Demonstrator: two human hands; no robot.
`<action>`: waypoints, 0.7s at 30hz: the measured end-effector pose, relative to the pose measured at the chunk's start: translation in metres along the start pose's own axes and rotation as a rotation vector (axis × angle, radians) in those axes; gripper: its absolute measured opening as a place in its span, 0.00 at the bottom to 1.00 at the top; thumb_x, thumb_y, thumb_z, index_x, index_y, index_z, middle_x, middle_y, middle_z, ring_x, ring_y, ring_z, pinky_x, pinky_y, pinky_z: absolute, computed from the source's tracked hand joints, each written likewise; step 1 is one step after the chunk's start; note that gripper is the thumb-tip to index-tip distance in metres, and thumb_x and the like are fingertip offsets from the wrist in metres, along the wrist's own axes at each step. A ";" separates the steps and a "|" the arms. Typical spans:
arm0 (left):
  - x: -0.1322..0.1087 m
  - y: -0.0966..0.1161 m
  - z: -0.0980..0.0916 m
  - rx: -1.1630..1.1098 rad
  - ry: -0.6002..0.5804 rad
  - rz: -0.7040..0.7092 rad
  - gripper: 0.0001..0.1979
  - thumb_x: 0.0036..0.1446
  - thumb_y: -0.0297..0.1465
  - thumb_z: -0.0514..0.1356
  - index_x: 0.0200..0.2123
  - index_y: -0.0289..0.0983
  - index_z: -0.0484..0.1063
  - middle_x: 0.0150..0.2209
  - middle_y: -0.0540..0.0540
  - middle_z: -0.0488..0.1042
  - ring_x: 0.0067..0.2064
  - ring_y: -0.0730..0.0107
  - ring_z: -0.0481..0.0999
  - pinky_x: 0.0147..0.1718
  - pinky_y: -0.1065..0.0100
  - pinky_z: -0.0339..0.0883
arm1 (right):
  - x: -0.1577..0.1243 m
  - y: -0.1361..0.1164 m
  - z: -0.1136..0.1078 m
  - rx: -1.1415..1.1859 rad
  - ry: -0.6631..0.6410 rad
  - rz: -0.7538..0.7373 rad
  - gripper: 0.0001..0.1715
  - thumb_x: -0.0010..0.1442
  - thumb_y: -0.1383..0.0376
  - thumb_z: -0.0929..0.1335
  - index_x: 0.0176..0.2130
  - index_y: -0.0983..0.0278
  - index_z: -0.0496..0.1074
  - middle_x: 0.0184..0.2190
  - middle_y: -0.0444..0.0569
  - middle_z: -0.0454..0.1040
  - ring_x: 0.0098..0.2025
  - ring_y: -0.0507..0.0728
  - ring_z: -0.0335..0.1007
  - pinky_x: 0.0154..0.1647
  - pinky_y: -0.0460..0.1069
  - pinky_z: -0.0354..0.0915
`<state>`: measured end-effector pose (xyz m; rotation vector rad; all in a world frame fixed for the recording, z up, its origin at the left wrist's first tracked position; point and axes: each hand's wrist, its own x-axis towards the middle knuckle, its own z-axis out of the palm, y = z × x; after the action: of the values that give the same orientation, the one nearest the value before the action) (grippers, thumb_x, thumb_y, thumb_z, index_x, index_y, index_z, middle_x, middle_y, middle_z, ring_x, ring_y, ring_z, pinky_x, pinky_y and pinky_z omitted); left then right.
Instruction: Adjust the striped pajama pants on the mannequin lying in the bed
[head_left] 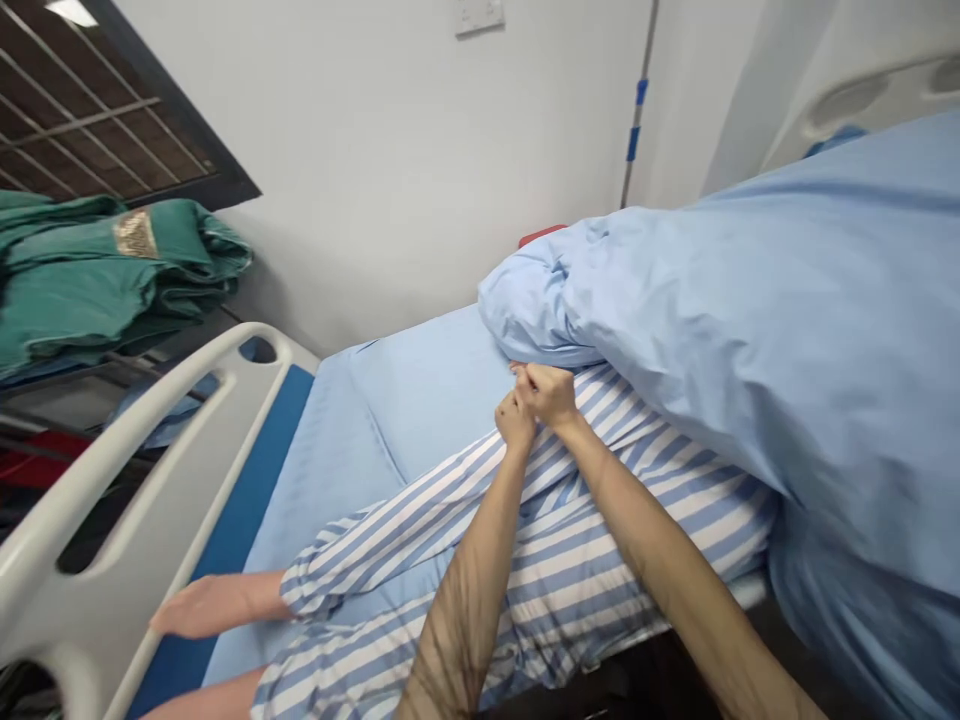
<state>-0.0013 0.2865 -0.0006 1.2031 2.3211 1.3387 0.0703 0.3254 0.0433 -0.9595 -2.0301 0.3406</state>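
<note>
My left hand [517, 419] and my right hand [550, 393] are together above the far leg of someone lying on the bed, each with its fingers curled closed. The knuckles meet, and whatever is inside the fingers is hidden. Blue-and-white striped trousers [420, 505] cover both legs, down to a bare foot [196, 607] by the footboard. Just beyond my hands, the folded-back edge of a light blue quilt [547, 300] lies across the upper thighs. I cannot tell whether my hands touch the quilt or the trousers.
A cream footboard [161, 480] closes off the left end of the bed, with a dark blue mattress strip [232, 535] beside it. Green folded cloth [127, 270] lies on a rack at the left. A thin pole [637, 110] stands at the white wall [375, 150].
</note>
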 end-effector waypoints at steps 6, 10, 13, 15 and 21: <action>-0.005 -0.002 -0.002 -0.098 -0.017 -0.050 0.22 0.63 0.39 0.43 0.18 0.38 0.58 0.20 0.49 0.65 0.27 0.73 0.62 0.31 0.70 0.53 | 0.001 0.038 0.017 -0.162 -0.228 0.323 0.24 0.66 0.59 0.57 0.33 0.64 0.78 0.31 0.55 0.79 0.32 0.56 0.70 0.32 0.47 0.52; -0.008 -0.021 -0.048 -0.227 -0.246 -0.079 0.23 0.61 0.42 0.43 0.18 0.38 0.59 0.17 0.52 0.61 0.24 0.74 0.62 0.29 0.70 0.56 | 0.000 0.037 0.017 -0.182 -0.234 0.329 0.26 0.66 0.58 0.57 0.36 0.64 0.79 0.33 0.56 0.79 0.33 0.57 0.70 0.33 0.48 0.52; -0.027 -0.054 -0.135 -0.124 -0.330 -0.027 0.24 0.59 0.44 0.46 0.17 0.38 0.61 0.17 0.52 0.62 0.24 0.74 0.63 0.31 0.70 0.58 | -0.001 0.037 0.016 -0.187 -0.247 0.319 0.25 0.65 0.58 0.57 0.37 0.64 0.80 0.33 0.57 0.79 0.33 0.58 0.70 0.33 0.49 0.52; -0.054 -0.081 -0.207 -0.002 -0.295 -0.046 0.24 0.58 0.45 0.47 0.16 0.38 0.60 0.17 0.52 0.62 0.25 0.74 0.63 0.31 0.70 0.58 | -0.002 0.038 0.017 -0.175 -0.248 0.302 0.25 0.65 0.59 0.57 0.38 0.64 0.80 0.32 0.57 0.79 0.33 0.58 0.70 0.34 0.49 0.52; -0.160 -0.156 -0.338 0.252 0.056 -0.284 0.25 0.61 0.42 0.43 0.15 0.39 0.59 0.17 0.49 0.66 0.25 0.71 0.65 0.29 0.70 0.59 | -0.006 0.045 0.020 -0.157 -0.212 0.275 0.24 0.64 0.59 0.58 0.37 0.65 0.80 0.30 0.57 0.78 0.32 0.58 0.68 0.34 0.49 0.52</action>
<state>-0.1624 -0.0839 0.0337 0.8590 2.6409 1.0217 0.0797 0.3531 0.0034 -1.3553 -2.1407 0.4508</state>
